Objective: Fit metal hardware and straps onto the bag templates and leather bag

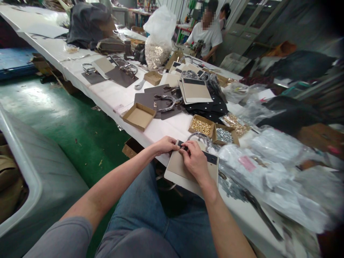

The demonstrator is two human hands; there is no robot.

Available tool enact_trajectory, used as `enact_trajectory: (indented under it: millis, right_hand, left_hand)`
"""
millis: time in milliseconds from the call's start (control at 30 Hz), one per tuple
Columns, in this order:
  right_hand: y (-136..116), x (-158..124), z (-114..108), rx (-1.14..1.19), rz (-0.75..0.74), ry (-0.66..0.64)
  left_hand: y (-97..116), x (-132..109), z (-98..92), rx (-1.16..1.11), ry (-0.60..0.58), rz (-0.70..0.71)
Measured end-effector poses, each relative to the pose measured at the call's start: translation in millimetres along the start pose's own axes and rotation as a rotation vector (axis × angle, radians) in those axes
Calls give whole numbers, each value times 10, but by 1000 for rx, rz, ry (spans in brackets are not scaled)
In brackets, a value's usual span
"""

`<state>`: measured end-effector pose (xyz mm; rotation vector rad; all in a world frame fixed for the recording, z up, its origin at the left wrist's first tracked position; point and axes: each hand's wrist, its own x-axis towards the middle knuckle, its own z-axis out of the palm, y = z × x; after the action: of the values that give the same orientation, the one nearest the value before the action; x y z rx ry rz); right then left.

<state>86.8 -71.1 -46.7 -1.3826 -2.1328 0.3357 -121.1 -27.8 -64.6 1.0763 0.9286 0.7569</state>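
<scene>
Here, the left hand (pixel 169 145) pinches a flat beige panel (pixel 178 168) at the white table's (pixel 107 96) edge; what the right hand (pixel 195 157) grips, I can't tell. Brown cardboard boxes (pixel 198 133) hold gold pieces (pixel 201 126) and silvery pieces (pixel 224 135).

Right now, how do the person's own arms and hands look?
The left hand and right hand wear no gloves; the left forearm and right forearm are bare, with no watch visible. A short grey sleeve shows on the left; the right sleeve is out of view.

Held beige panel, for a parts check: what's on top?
The beige panel has a dark strip along its far edge; what the left hand and right hand cover can't be seen.
</scene>
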Motion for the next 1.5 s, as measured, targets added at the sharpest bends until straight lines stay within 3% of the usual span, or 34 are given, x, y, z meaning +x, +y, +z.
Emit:
enact_trajectory:
  millis: [333, 600, 767, 967, 1233, 1500]
  right_hand:
    - [-25, -38, 18, 46, -29, 31]
    - [10, -53, 7, 88, -56, 34]
    - [51, -59, -3, 115, -53, 20]
    - [71, -110, 42, 205, 88, 158]
    - [-9, -171, 54, 175, -25, 187]
    - [-33, -169, 98, 149, -3, 226]
  left_hand:
    - [-32, 28, -6, -52, -11, -45]
    - [89, -31, 13, -30, 9, -83]
    - [31, -11, 25, -50, 4, -69]
    - [-74, 60, 1, -50, -38, -48]
    - [-59, 15, -17, 8, -42, 26]
    - [-27, -3, -22, 20, -32, -6]
